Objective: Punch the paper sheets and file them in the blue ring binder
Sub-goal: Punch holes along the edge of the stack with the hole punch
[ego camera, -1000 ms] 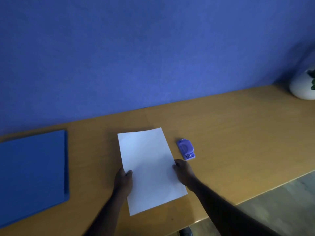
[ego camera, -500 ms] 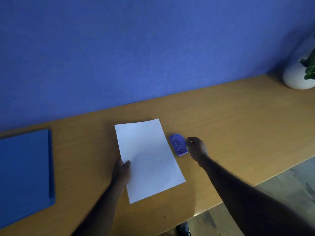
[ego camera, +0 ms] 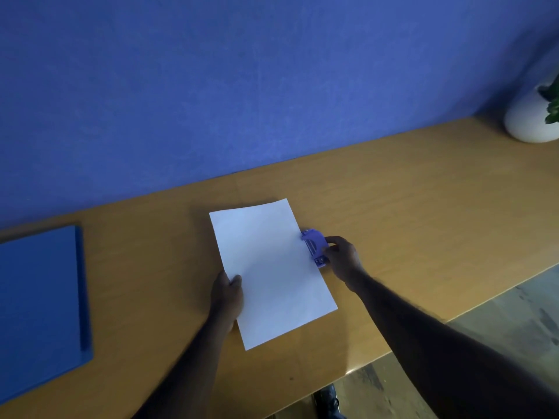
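Note:
White paper sheets [ego camera: 269, 273] lie flat on the wooden desk [ego camera: 408, 213], a little tilted. My left hand [ego camera: 227, 294] pinches their left edge, thumb on top. A small purple hole punch [ego camera: 314, 246] sits against the right edge of the sheets, and my right hand [ego camera: 341, 258] grips it from the right side. The closed blue ring binder [ego camera: 39, 303] lies flat at the far left of the desk, apart from both hands.
A blue wall [ego camera: 242, 86] runs along the back of the desk. A white round plant pot [ego camera: 529, 119] stands at the far right corner. The desk's front edge runs diagonally at the lower right, with grey floor [ego camera: 499, 322] beyond it.
My right hand left the paper's right edge, reached the punch and gripped it. The punch now touches the sheets' right edge. My left hand kept its hold.

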Demonstrator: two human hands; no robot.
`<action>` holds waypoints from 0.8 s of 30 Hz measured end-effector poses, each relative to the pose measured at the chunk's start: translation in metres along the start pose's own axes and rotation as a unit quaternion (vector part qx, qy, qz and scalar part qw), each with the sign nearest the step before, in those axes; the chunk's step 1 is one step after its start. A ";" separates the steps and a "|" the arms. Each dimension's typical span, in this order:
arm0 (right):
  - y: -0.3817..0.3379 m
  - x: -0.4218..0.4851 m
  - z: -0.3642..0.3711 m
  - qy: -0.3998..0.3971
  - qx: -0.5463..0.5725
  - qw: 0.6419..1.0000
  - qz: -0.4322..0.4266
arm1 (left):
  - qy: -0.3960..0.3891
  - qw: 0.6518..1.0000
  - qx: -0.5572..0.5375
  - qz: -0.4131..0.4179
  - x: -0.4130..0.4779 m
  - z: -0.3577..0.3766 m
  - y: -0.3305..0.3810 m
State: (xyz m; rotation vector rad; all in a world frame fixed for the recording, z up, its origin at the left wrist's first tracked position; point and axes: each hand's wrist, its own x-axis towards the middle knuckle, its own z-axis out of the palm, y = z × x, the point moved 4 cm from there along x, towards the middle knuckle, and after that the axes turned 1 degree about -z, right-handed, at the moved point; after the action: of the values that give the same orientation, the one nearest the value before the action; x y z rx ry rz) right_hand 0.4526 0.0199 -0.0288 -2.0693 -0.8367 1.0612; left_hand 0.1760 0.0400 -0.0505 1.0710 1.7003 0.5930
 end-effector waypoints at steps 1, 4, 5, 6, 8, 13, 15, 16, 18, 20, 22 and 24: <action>0.001 0.001 0.000 -0.001 0.001 1.000 -0.001 | 0.003 1.000 0.004 -0.005 0.000 0.001 -0.001; 0.002 0.003 0.001 -0.003 0.005 1.000 -0.003 | 0.015 1.000 0.016 -0.003 0.002 0.003 -0.002; 0.003 0.003 0.001 -0.004 0.002 1.000 -0.002 | 0.018 1.000 0.014 -0.002 0.002 0.003 -0.002; 0.003 0.003 0.001 -0.004 -0.001 1.000 -0.002 | 0.019 1.000 0.012 -0.002 0.003 0.004 -0.002; 0.003 0.003 0.001 -0.005 -0.007 1.000 -0.004 | 0.017 1.000 0.012 -0.002 0.005 0.005 0.000; 0.001 0.004 0.001 -0.006 -0.018 1.000 -0.006 | 0.010 1.000 0.009 -0.001 0.012 0.007 0.006; 0.001 0.004 0.001 -0.004 -0.018 1.000 -0.007 | 0.006 1.000 0.005 0.001 0.014 0.008 0.009; 0.001 0.004 0.000 -0.004 -0.019 1.000 -0.008 | 0.002 1.000 0.003 0.001 0.014 0.009 0.011; 0.002 0.005 -0.001 -0.005 -0.024 1.000 -0.008 | -0.005 1.000 -0.001 0.001 0.013 0.012 0.013; 0.002 0.006 -0.002 -0.008 -0.027 1.000 -0.006 | -0.006 1.000 -0.001 -0.004 0.013 0.015 0.015; 0.001 0.009 -0.003 -0.015 -0.025 1.000 -0.001 | -0.006 1.000 0.003 -0.006 0.014 0.017 0.015; -0.001 0.013 -0.005 -0.022 -0.031 0.999 0.002 | -0.008 1.000 0.007 -0.003 0.014 0.017 0.014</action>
State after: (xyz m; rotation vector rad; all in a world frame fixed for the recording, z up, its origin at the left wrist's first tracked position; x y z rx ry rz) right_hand 0.4624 0.0290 -0.0314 -2.1059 -0.8994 1.0997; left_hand 0.1957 0.0570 -0.0525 1.0767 1.6956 0.5685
